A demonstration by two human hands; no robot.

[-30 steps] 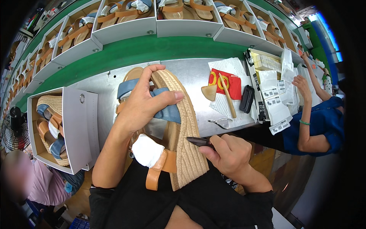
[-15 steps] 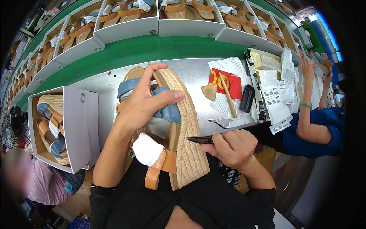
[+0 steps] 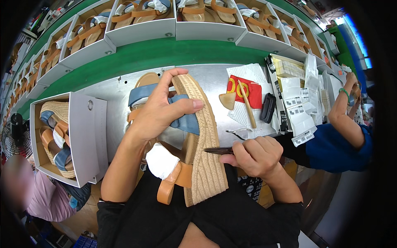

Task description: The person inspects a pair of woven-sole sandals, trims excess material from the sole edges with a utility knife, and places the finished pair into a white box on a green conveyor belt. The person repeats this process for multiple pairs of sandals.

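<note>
My left hand (image 3: 163, 109) grips a wedge sandal (image 3: 209, 169) near its toe, the thumb pressed over the blue strap onto the braided side of the sole. The sandal is tilted on its side, with a tan ankle strap and white wrapping at the heel end. In my right hand (image 3: 258, 157) is a pair of dark, pointed thread snips (image 3: 217, 151); the tips reach the braided wedge, and whether they touch it I cannot tell. Partly hidden behind my left hand, a second sandal (image 3: 142, 93) lies on the metal table.
An open shoe box (image 3: 89, 140) with a sandal pair stands at left. Several boxed pairs line the green back strip (image 3: 165, 49). To the right lie a red cloth (image 3: 256, 97), a wooden stick (image 3: 247, 105), a black case (image 3: 268, 107) and label sheets (image 3: 295, 99). A co-worker (image 3: 339, 136) works at far right.
The sandal and my left hand have shifted slightly right. My right hand and the snips have moved a little right too. The co-worker's arms have changed position.
</note>
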